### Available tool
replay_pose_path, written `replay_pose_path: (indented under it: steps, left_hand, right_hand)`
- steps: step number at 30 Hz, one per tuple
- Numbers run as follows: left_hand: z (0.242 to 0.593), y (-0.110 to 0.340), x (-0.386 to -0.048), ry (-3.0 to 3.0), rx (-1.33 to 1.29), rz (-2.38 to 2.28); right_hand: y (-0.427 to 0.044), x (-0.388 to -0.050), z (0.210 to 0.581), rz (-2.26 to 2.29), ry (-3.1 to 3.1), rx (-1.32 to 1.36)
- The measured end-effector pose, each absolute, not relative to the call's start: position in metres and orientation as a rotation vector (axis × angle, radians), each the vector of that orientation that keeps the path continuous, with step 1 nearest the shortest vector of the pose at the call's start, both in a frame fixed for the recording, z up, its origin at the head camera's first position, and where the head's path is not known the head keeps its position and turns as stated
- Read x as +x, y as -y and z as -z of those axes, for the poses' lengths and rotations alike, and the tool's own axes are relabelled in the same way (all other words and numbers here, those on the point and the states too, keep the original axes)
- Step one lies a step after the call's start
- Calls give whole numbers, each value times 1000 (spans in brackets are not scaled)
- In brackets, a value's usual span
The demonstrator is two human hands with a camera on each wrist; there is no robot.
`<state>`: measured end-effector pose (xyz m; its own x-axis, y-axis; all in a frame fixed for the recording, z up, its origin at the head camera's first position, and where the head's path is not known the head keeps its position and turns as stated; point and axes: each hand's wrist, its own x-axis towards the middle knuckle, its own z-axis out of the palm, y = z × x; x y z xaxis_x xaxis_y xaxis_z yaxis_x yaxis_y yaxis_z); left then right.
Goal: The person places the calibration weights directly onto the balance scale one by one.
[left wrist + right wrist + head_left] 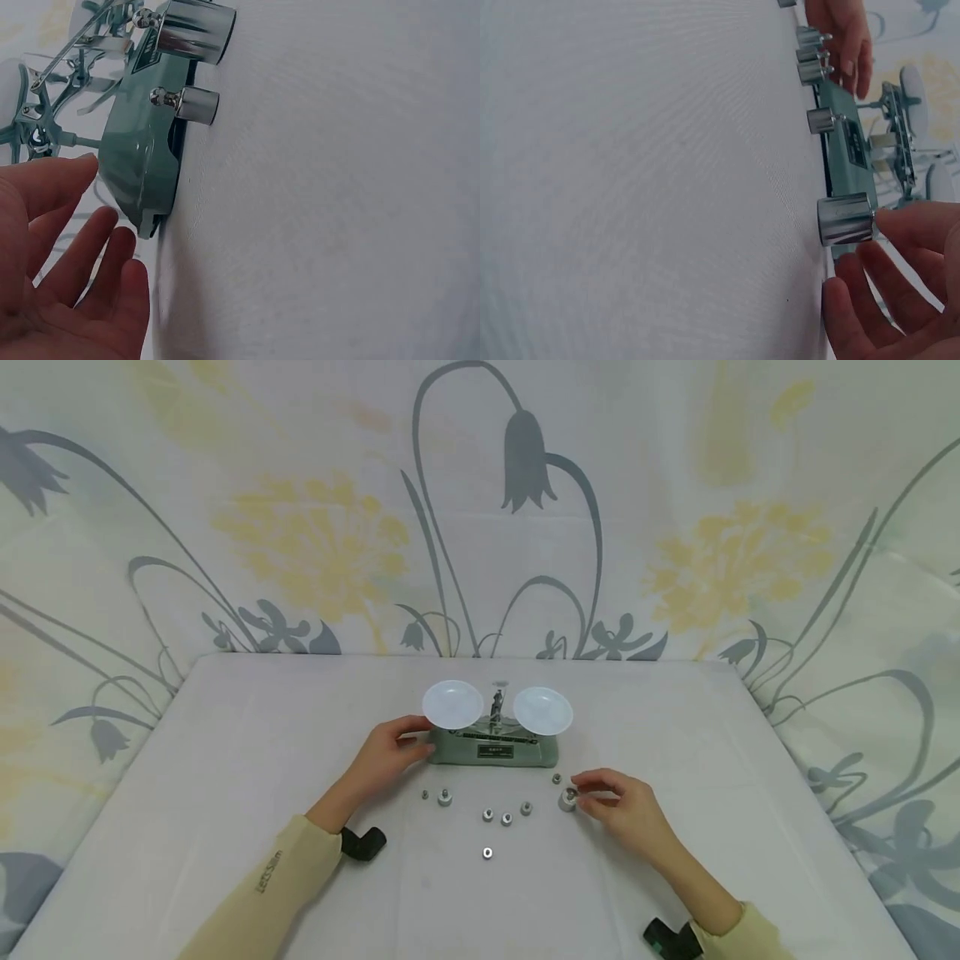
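Observation:
A green balance scale [493, 753] with two white pans stands on the table. My left hand [390, 750] is at its left end, fingers loosely bent beside the base; in the left wrist view the thumb tip [88, 160] lies against or very close to the base's edge. Right of the scale's front, my right hand [618, 810] pinches the largest metal weight [845, 220] by its top knob. The weight looks roughly upright; whether its bottom touches the cloth I cannot tell. The pinching fingertips partly hide the knob.
Several smaller metal weights stand in front of the scale, among them one at the left [445, 798], one in the middle [506, 819] and one nearest me [487, 853]. White cloth [420, 910] covers the table. A flower-patterned curtain [480, 568] hangs behind.

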<state>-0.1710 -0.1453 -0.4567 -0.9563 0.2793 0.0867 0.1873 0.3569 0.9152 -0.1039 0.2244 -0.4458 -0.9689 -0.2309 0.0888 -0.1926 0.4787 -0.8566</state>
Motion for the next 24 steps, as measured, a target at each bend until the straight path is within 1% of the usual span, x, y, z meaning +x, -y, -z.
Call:
replay_pose_path:
  steps: [6, 13, 24]
  left_hand:
    - [462, 145, -180, -2455, 408, -1702]
    - [466, 146, -185, -2424, 444, -1692]
    - [465, 149, -183, -2420, 471, -1677]
  right_hand:
    - [-226, -107, 448, 1528, -2598, -407]
    - [-230, -109, 449, 1532, -2516, -360]
    - [-234, -113, 456, 1533, -2463, -398]
